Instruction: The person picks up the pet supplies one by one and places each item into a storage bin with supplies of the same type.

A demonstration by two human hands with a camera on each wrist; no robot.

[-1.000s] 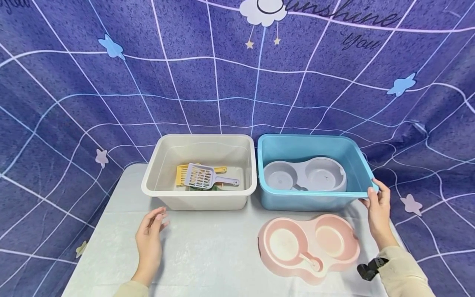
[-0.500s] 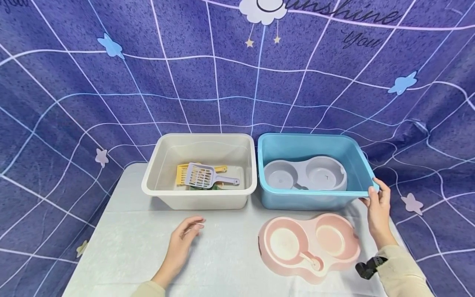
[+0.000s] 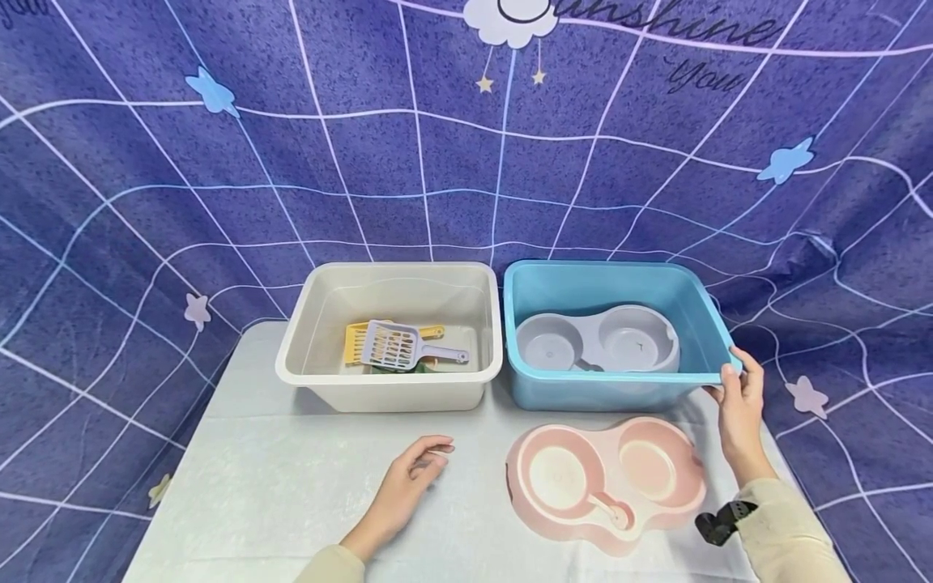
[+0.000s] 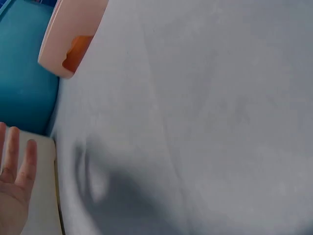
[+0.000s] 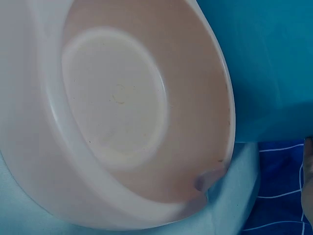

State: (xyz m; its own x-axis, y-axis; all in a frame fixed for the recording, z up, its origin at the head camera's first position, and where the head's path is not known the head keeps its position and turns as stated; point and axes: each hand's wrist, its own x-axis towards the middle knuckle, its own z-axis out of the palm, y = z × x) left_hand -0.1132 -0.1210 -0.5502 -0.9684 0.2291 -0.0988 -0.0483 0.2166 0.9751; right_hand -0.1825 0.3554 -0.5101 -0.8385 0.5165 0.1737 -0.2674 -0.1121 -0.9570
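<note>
My right hand (image 3: 742,413) grips the front right corner of a blue tub (image 3: 605,395), fingers over the rim. A grey double pet bowl (image 3: 592,330) sits inside that tub. In front of it on the table lies a pink double pet bowl (image 3: 612,461). Left of the pink bowl, my left hand (image 3: 408,478) hovers over the table with relaxed fingers and holds nothing. Its spread fingers (image 4: 28,166) show in the left wrist view, apart from the pink bowl (image 4: 73,24). The right wrist view shows the pink bowl (image 5: 195,98) up close, with a sliver of my right hand (image 5: 308,181).
A white tub (image 3: 401,397) stands left of the blue one. In it lie a lilac litter scoop (image 3: 394,346), a yellow scoop (image 3: 355,344) and something green, mostly hidden. A patterned purple-blue cloth (image 3: 466,162) hangs behind the pale table (image 3: 255,461).
My left hand has moved right across the table, from in front of the white tub's left corner toward the pink bowl. My right hand has stayed on the blue tub's corner.
</note>
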